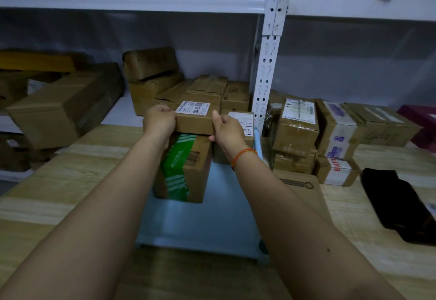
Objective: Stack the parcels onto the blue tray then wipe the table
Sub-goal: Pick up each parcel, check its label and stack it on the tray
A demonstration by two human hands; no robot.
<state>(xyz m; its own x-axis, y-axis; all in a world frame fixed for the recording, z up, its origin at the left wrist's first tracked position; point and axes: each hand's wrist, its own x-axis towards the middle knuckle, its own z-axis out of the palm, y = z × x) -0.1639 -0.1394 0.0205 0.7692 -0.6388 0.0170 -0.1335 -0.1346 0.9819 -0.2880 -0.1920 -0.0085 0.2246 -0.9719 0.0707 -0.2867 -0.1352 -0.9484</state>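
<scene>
On blue tray (pixel 212 217), green-taped box (pixel 186 170), hands (pixel 159 119) gripping parcel (pixel 197 116)

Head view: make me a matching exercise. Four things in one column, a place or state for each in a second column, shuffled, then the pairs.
Things
1. labelled box
2. green-taped box
3. black cloth
4. bracelet

Places or states
A. lying on the table, right of the tray
B. on the right wrist
C. held between both hands, left hand and right hand
D. standing on the tray, under the held box

Pairs: 1-C, 2-D, 3-A, 4-B
</scene>
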